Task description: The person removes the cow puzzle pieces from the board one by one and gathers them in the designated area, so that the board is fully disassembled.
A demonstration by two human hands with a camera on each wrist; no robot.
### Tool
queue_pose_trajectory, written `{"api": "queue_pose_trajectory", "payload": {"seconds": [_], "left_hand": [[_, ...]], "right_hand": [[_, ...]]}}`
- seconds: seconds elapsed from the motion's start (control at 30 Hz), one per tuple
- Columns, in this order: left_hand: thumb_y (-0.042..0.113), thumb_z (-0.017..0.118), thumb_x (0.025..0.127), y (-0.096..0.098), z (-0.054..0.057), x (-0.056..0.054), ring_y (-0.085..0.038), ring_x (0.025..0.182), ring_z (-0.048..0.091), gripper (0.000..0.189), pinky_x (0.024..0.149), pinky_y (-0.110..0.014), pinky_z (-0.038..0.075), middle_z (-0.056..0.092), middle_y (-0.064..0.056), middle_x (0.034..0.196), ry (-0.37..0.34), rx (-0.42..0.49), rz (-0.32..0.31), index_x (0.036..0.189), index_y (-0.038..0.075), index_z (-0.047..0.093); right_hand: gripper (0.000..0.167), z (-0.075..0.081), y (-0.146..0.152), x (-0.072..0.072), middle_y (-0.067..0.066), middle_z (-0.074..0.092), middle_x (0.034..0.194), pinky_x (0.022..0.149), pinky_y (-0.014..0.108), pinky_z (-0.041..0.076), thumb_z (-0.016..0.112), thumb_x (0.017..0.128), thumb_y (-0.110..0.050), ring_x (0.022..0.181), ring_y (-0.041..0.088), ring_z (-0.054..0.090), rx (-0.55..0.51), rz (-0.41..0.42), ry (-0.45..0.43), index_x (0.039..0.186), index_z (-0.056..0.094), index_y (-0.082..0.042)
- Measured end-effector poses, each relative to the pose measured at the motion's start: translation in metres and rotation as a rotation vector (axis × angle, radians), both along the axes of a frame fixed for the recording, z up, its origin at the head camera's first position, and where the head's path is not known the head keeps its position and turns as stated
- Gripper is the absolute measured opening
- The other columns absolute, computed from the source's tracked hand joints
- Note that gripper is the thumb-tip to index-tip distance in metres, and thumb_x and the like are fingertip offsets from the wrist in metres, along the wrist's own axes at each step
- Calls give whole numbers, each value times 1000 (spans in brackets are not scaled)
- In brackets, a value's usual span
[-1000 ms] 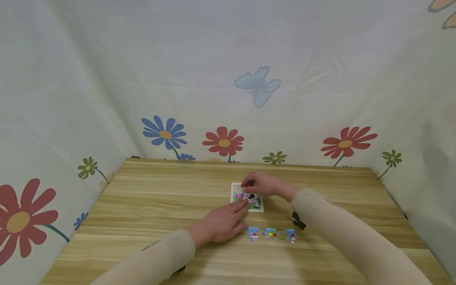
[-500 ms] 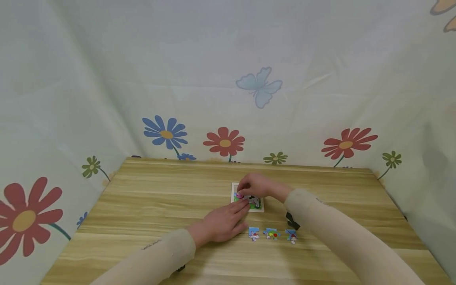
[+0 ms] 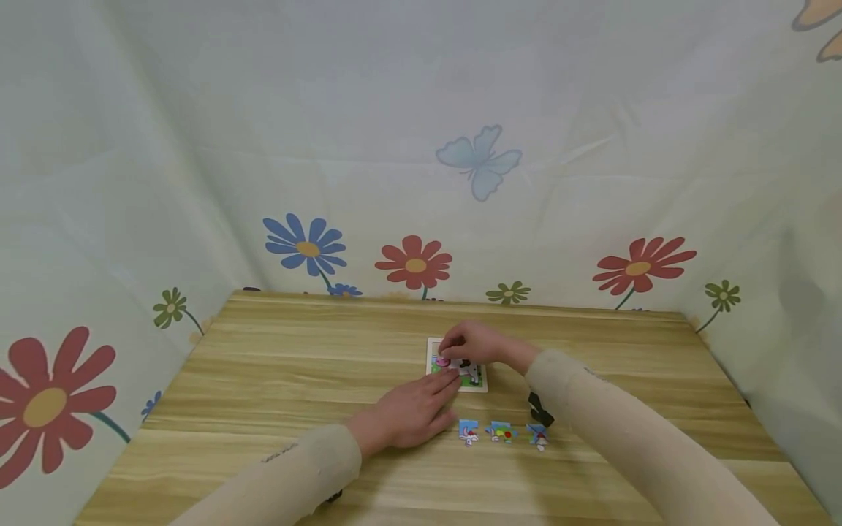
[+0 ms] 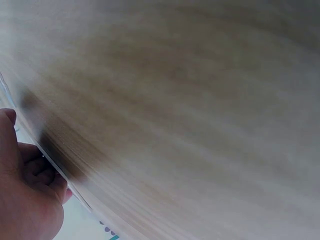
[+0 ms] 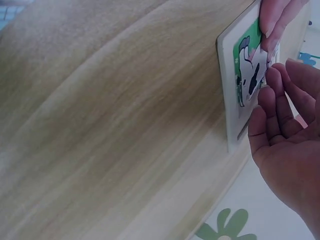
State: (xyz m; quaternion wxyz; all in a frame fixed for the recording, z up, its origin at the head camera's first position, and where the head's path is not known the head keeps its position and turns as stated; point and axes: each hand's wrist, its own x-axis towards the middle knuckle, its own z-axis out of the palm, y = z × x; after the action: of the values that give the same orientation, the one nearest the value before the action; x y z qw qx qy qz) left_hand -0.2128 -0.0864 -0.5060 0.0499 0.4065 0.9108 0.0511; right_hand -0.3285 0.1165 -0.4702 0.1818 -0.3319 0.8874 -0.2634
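A small jigsaw puzzle in a white-rimmed tray [image 3: 483,386] lies on the table, showing a black-and-white cow [image 5: 247,75] on green. My left hand [image 3: 411,413] reaches in from the left, its straight fingers resting on the puzzle's lower part. Over the upper part, my right hand [image 3: 475,342] bends down, thumb and fingertips pinching at the pink-faced cow-head puzzle piece [image 3: 442,361]. In the right wrist view the right hand [image 5: 290,125] has its curled fingertips right at the puzzle's surface. The left wrist view catches only part of the left hand [image 4: 27,190].
Nearer the person, three loose puzzle pieces lie in a row: a left one [image 3: 468,431], a middle one [image 3: 502,432] and a right one [image 3: 537,436]. The wooden table [image 3: 296,351] meets a flower-printed cloth [image 3: 368,183] behind and at both sides.
My right hand has moved slightly left and down, its fingertips closing at the cow's head. The left hand stays on the puzzle, and the loose pieces have not moved.
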Motion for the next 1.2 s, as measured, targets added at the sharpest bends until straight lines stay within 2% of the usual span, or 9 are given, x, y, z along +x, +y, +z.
{"api": "queue_pose_trajectory", "payload": {"seconds": [0.3,0.77,1.2], "left_hand": [[41,41,116,-1,-3,-1,-23,161,29,64,130,-36,28,30,-11,175,5,-5,0,167,4,34],[42,43,116,-1,-5,0,-25,160,33,64,129,-37,31,33,-14,173,46,5,-12,166,2,36],[42,44,115,-1,-6,-1,-24,160,31,64,129,-37,30,31,-13,174,30,4,-4,166,3,36]], "right_hand": [[11,-8,1,-3,-4,76,100,85,28,55,72,104,-14,85,10,63,-49,-63,-68,109,81,-11],[10,-7,-2,0,-4,75,100,90,30,56,73,103,-10,89,11,63,-72,-47,-57,108,81,-12],[7,-6,-1,4,-2,75,96,85,30,54,73,103,-10,85,12,62,-139,-55,-78,104,80,-11]]}}
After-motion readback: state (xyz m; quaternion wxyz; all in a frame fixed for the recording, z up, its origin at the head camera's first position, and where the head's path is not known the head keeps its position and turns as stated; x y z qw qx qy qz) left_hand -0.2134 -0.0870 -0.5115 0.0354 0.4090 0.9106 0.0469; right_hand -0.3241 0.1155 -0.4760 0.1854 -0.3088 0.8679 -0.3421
